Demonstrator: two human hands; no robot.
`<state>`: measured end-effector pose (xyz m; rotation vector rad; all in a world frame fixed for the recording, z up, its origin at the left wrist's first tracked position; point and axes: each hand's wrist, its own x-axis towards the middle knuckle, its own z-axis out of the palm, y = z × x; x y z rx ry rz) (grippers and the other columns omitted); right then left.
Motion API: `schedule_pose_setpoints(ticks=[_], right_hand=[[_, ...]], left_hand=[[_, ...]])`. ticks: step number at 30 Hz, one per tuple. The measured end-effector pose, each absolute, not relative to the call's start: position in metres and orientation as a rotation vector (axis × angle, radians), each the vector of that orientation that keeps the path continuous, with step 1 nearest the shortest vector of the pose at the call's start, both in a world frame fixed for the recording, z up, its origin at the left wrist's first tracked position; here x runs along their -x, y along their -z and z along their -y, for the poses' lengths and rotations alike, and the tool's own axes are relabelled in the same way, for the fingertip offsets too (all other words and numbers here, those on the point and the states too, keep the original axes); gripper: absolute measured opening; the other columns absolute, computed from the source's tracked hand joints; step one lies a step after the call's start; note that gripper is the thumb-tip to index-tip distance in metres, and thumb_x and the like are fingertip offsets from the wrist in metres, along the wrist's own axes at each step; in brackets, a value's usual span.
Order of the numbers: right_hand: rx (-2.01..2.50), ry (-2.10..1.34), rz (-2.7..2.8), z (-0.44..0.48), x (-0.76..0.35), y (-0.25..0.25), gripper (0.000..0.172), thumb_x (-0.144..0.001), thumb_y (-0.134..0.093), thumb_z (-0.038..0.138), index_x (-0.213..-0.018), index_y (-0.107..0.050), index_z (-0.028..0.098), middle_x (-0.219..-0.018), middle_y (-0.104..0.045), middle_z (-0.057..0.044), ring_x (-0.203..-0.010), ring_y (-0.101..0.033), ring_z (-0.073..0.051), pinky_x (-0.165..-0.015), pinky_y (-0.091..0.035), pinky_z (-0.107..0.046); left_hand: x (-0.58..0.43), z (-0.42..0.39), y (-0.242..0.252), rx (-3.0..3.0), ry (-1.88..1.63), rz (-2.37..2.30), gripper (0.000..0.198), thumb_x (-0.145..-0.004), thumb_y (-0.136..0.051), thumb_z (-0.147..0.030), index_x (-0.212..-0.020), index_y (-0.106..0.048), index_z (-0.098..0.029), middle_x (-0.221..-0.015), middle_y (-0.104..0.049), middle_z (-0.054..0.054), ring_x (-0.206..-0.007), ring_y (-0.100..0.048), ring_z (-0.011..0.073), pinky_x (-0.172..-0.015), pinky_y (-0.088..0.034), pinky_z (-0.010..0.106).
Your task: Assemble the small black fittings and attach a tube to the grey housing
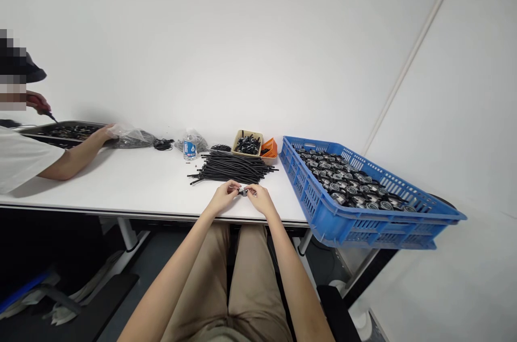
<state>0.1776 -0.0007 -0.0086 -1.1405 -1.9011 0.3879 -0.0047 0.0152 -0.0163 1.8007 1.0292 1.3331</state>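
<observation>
My left hand (224, 196) and my right hand (260, 197) meet over the near edge of the white table (133, 186). Their fingertips pinch a small black and silver part (243, 192) between them. Just behind the hands lies a heap of thin black rods (232, 168). A small tan box (247, 144) with black pieces stands behind the rods, next to an orange basket (270, 148).
A blue crate (323, 213) with several black and silver round parts sits at the right and overhangs the table's end. A water bottle (189, 147) and clear bags (131, 136) lie at the back. At the left a co-worker's arm (76, 156) reaches to a dark tray (60, 132).
</observation>
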Motion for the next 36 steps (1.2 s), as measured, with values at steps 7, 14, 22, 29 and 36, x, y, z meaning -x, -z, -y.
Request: schedule_pose_setpoints(ticks=[7, 14, 22, 29, 36], right_hand=[[1.141, -0.379, 1.909, 0.0011, -0.1776, 0.0082, 0.028, -0.084, -0.053, 0.007, -0.100, -0.072, 0.019, -0.093, -0.071, -0.004, -0.081, -0.063, -0.016, -0.080, -0.048, -0.026], [1.153, -0.373, 1.910, 0.0002, -0.1777, 0.0082, 0.027, -0.083, -0.054, 0.007, -0.099, -0.073, 0.019, -0.092, -0.071, -0.003, -0.079, -0.062, -0.016, -0.079, -0.048, -0.026], [1.142, -0.371, 1.908, -0.0005, -0.1777, 0.0094, 0.028, -0.083, -0.054, 0.007, -0.100, -0.072, 0.020, -0.092, -0.071, -0.003, -0.079, -0.062, -0.016, -0.080, -0.048, -0.026], [1.137, -0.371, 1.910, -0.0002, -0.1776, 0.0092, 0.028, -0.083, -0.053, 0.007, -0.099, -0.072, 0.019, -0.090, -0.071, -0.003, -0.078, -0.062, -0.016, -0.079, -0.048, -0.026], [1.155, -0.376, 1.907, 0.0001, -0.1776, 0.0086, 0.028, -0.083, -0.053, 0.008, -0.099, -0.072, 0.020, -0.090, -0.071, -0.003, -0.079, -0.062, -0.016, -0.080, -0.048, -0.027]], left_hand=[[0.0046, -0.0135, 0.0148, -1.824, -1.311, -1.046, 0.023, -0.073, -0.054, -0.031, -0.090, -0.062, -0.017, -0.093, -0.068, 0.007, -0.084, -0.065, 0.0203, -0.079, -0.051, 0.033], [0.0050, -0.0128, 0.0143, -1.822, -1.288, -1.059, 0.027, -0.072, -0.054, -0.034, -0.091, -0.061, -0.017, -0.093, -0.067, 0.007, -0.083, -0.064, 0.0199, -0.080, -0.050, 0.033], [0.0053, -0.0142, 0.0158, -1.812, -1.296, -1.037, 0.027, -0.071, -0.056, -0.035, -0.091, -0.062, -0.017, -0.092, -0.067, 0.007, -0.084, -0.064, 0.0197, -0.079, -0.050, 0.032], [0.0050, -0.0138, 0.0159, -1.811, -1.309, -1.048, 0.024, -0.072, -0.057, -0.032, -0.090, -0.063, -0.017, -0.092, -0.068, 0.007, -0.083, -0.065, 0.0198, -0.079, -0.051, 0.032], [0.0046, -0.0121, 0.0149, -1.841, -1.314, -1.060, 0.023, -0.073, -0.055, -0.032, -0.090, -0.063, -0.017, -0.091, -0.069, 0.006, -0.082, -0.065, 0.0195, -0.077, -0.052, 0.032]])
